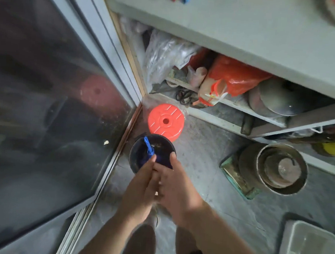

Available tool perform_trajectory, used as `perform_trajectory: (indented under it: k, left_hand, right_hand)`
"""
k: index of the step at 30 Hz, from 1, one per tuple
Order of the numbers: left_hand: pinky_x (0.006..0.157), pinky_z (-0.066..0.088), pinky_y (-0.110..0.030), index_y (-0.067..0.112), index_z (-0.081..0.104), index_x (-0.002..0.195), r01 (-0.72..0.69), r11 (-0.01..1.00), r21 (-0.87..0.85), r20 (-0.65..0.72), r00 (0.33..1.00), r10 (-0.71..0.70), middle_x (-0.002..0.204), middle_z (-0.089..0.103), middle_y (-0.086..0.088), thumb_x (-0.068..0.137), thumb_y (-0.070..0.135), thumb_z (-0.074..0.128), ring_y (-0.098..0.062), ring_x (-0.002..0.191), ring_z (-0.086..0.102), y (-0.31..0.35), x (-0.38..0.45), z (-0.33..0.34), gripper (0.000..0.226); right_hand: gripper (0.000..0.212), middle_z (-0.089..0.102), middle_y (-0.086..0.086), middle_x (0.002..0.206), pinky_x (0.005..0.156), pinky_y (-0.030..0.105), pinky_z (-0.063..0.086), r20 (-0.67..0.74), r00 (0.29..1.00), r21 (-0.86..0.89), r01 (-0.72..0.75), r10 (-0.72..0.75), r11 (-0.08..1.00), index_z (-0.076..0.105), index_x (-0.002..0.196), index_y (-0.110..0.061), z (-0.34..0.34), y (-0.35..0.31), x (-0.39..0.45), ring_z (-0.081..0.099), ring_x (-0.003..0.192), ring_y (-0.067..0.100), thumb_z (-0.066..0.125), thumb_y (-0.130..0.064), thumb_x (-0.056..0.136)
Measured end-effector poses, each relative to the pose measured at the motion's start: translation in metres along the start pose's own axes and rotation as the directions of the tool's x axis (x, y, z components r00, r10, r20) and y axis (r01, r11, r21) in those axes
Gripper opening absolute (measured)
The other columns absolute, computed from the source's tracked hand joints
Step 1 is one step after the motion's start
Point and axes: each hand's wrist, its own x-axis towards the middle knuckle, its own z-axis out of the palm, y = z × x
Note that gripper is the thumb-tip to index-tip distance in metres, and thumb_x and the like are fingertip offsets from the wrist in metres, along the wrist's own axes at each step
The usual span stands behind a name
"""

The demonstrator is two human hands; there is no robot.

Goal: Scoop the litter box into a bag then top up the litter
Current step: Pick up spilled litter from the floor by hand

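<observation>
Both hands meet over a dark round bucket (153, 145) on the floor beside an orange stool (166, 120). The left hand (140, 182) grips a blue scoop (148, 147), fingers curled round its handle; the right hand (175, 184) pinches a dark blue bag (163, 159) inside the bucket. A grey tray (309, 252) lies at lower right.

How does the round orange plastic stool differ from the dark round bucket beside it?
The round orange plastic stool is bright with a closed top; the dark round bucket is open-topped. The stool stands untouched; both hands reach at the bucket, the left hand holding a blue tool. Both are round.
</observation>
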Motion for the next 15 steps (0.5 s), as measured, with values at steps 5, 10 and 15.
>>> perform_trajectory:
  k: [5, 10, 15]
  left_hand:
    - [0.11, 0.035, -0.034, 0.043, 0.058, 0.128, 0.326, 0.752, -0.573, 0.192, 0.946, -0.263, 0.142, 0.057, 0.006, 0.1, 0.064, 0.034, -0.006, 0.128, 0.054, 0.102, -0.032, -0.023, 0.042]
    - [0.12, 0.024, -0.046, 0.026, 0.059, 0.122, 0.369, 0.258, -0.893, 0.334, 0.927, -0.169, 0.127, 0.061, -0.002, 0.08, 0.07, 0.057, -0.025, 0.136, 0.049, 0.213, -0.087, -0.038, 0.061]
    - [0.121, 0.025, -0.039, 0.03, 0.044, 0.149, 0.26, 0.605, -0.753, 0.419, 0.897, 0.137, 0.157, 0.041, 0.002, 0.087, 0.071, 0.045, -0.01, 0.143, 0.04, 0.262, -0.15, -0.062, 0.074]
  right_hand:
    - [0.041, 0.066, -0.03, 0.122, 0.101, 0.016, 0.043, -0.089, 0.904, -0.317, 0.372, -0.418, 0.873, 0.067, 0.12, -0.039, 0.028, -0.024, -0.106, 0.054, 0.117, -0.015, 0.047, -0.061, 0.093]
    - [0.061, 0.046, -0.028, 0.145, 0.121, 0.025, 0.006, 0.114, 0.659, -0.838, 0.466, -0.743, 0.285, 0.053, 0.14, -0.038, 0.051, -0.013, -0.146, 0.025, 0.142, -0.011, 0.023, -0.063, 0.093]
    - [0.072, 0.068, -0.005, 0.127, 0.107, 0.047, 0.043, -0.389, 0.716, -0.487, 0.374, -0.579, 0.789, 0.063, 0.129, -0.034, 0.018, -0.002, -0.19, 0.061, 0.119, 0.014, 0.036, -0.08, 0.081]
